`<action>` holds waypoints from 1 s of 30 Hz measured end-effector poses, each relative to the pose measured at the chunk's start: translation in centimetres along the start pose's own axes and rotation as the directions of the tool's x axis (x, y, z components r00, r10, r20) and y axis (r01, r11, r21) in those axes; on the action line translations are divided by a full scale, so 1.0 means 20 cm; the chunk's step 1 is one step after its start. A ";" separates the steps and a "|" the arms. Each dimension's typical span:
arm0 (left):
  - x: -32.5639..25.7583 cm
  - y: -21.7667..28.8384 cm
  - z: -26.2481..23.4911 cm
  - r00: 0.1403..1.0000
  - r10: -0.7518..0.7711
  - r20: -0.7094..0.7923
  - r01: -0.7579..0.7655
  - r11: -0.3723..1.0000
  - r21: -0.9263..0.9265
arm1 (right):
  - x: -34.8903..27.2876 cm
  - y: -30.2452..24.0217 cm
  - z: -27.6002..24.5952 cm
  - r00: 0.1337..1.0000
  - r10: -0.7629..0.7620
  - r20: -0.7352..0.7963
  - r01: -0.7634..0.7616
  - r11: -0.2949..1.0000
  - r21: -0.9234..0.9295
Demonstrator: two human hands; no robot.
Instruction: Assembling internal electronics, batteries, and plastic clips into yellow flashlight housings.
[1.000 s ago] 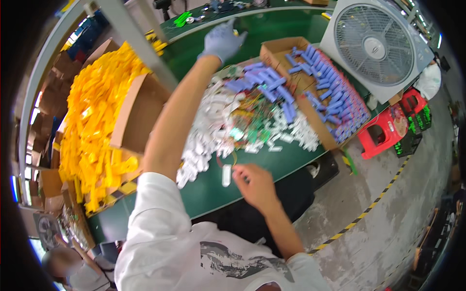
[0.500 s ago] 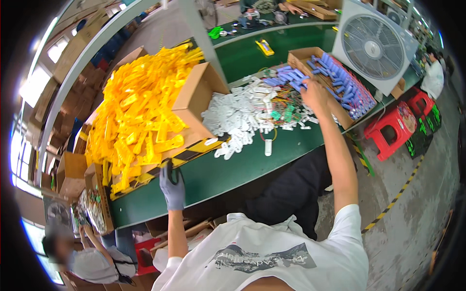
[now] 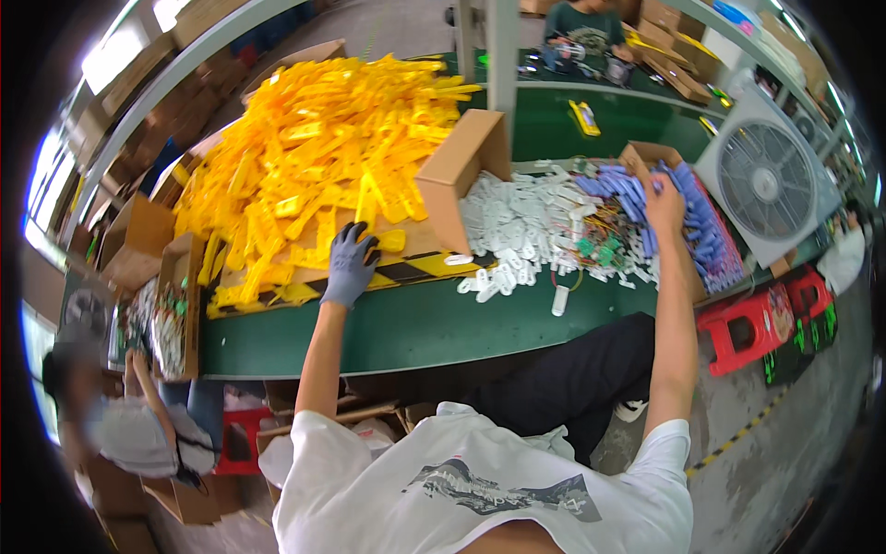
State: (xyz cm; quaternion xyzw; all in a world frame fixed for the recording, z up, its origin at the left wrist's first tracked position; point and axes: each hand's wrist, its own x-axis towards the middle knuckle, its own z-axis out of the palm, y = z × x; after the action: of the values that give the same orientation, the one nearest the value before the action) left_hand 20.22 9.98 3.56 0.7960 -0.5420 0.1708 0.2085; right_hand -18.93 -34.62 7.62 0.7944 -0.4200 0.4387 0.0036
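My left hand (image 3: 351,263), in a grey glove, lies with fingers spread on the near edge of a big heap of yellow plastic strips (image 3: 314,157) spilling from a cardboard box (image 3: 461,175). My right hand (image 3: 663,198), bare, reaches into a cardboard box of blue-purple parts (image 3: 715,249) at the right; its fingertips are hidden among them. Between the hands sit a pile of white plastic parts (image 3: 521,222) and small green boards with coloured wires (image 3: 600,249). One white part (image 3: 558,300) lies alone on the green table (image 3: 397,328).
A white box fan (image 3: 766,180) stands right of the blue parts. Red stools (image 3: 752,323) are on the floor at the right. A seated person (image 3: 129,434) works at lower left beside a tray of parts (image 3: 171,323). Another person (image 3: 586,28) sits at the far table.
My left hand pulled back from the far boxes, dropped to the table's near edge, then moved up onto the yellow heap. My right hand went from the table's front to the blue parts box.
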 end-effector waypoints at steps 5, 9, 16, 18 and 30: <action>-0.01 0.13 -0.01 0.887 -0.198 -0.418 0.064 0.948 -0.312 | -0.05 -0.31 -0.07 0.990 0.111 0.092 -0.139 0.902 0.409; 0.06 0.18 0.04 0.633 -0.709 -0.312 -0.053 0.362 -0.931 | -0.12 -0.45 -0.12 0.979 -0.019 0.205 -0.098 0.834 0.543; 0.05 0.83 -0.03 0.827 -0.536 0.170 0.003 -0.299 -0.954 | -0.41 -0.51 -0.20 0.652 -0.343 0.676 -0.308 0.695 0.649; -0.10 0.94 0.08 0.835 -0.463 0.297 0.065 -0.453 -0.889 | -0.51 -0.48 -0.17 0.654 -0.338 0.677 -0.226 0.767 0.601; -0.25 1.40 0.15 0.785 -0.164 0.598 0.576 -0.162 -0.801 | -0.42 -0.47 -0.20 0.446 -0.510 0.735 -0.130 0.776 0.617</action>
State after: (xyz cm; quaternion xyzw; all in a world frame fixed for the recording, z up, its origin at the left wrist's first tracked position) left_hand -7.54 3.31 2.50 0.5395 -0.2588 -0.4513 0.6620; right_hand -17.54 -21.50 7.66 0.9046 -0.1016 0.0708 -0.4079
